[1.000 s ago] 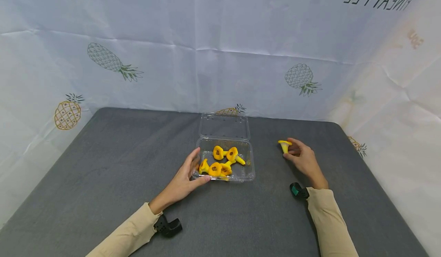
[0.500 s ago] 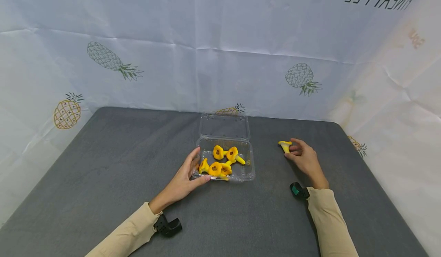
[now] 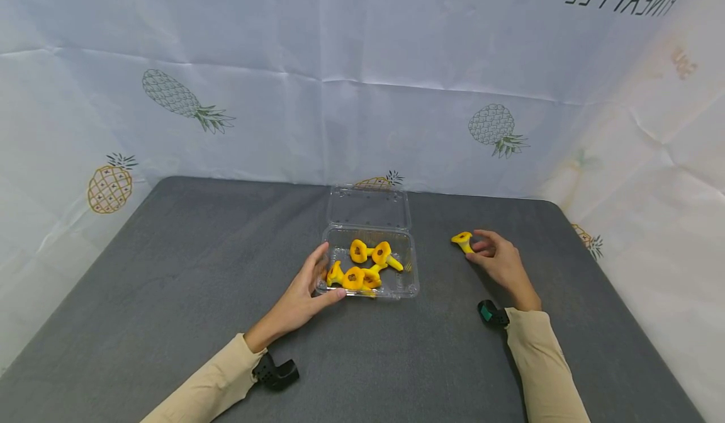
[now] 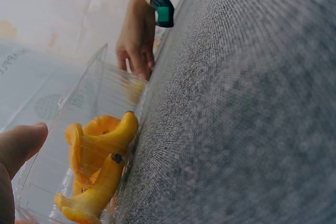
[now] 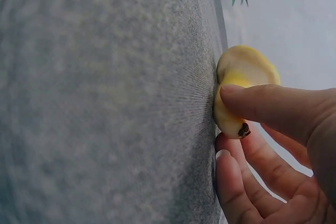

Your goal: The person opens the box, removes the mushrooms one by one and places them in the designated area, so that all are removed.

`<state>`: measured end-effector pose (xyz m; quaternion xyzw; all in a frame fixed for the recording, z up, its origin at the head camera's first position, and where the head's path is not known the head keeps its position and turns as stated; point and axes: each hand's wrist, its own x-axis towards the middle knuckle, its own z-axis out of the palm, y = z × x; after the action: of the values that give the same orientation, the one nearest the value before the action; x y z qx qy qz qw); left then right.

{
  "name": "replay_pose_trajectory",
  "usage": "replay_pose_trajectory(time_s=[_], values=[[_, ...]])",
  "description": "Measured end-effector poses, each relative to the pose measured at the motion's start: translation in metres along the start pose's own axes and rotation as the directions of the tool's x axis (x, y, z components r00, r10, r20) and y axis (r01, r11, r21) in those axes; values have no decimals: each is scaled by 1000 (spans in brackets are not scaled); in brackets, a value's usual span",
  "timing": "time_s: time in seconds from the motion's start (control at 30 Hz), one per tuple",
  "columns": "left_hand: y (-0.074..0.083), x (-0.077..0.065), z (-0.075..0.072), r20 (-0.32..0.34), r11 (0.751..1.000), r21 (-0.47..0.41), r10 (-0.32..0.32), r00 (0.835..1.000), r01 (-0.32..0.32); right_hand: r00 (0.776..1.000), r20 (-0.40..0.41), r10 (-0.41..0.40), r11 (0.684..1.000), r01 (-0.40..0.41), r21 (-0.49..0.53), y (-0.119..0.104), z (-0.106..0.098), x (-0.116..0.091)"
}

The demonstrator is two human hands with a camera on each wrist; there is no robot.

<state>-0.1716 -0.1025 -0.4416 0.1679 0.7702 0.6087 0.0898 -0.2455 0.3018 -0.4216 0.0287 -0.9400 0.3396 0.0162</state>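
Note:
My left hand [image 3: 303, 297] grips the near left corner of a clear plastic clamshell box [image 3: 410, 262], thumb along the front rim and fingers at the left wall. Inside lie several yellow chanterelle mushrooms [image 3: 354, 278], some with dark hollows in their caps; their stems show through the box wall in the left wrist view. Off to the right of the box, my right hand [image 3: 501, 265] pinches another chanterelle [image 3: 461, 239] low at the tabletop, its cap pointing left. In the right wrist view the thumb [image 5: 257, 103] lies across the stem, with the dark stem end below it.
The box's hinged lid [image 3: 368, 209] is folded back toward the rear edge of the grey table [image 3: 226, 240]. Behind and beside the table hangs a white cloth [image 3: 283, 133] printed with pineapples.
The chanterelle at my right hand has tipped and shifted slightly left, its cap now turned more toward the box. My left hand and the box stay in place.

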Motion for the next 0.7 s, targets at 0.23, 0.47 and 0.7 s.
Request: replay_pose_trajectory(time_s=[0.23, 0.47, 0.7], values=[[0, 0, 0, -1, 1000, -1, -7, 1000, 7, 1000, -31, 0, 1000, 0, -13, 1, 1, 0], [2, -1, 0, -1, 1000, -8, -2, 1000, 2, 1000, -20, 18, 1000, -18, -7, 2, 1, 0], [2, -1, 0, -7, 1000, -2, -3, 1000, 3, 1000, -11, 11, 1000, -11, -25, 0, 1, 1]])
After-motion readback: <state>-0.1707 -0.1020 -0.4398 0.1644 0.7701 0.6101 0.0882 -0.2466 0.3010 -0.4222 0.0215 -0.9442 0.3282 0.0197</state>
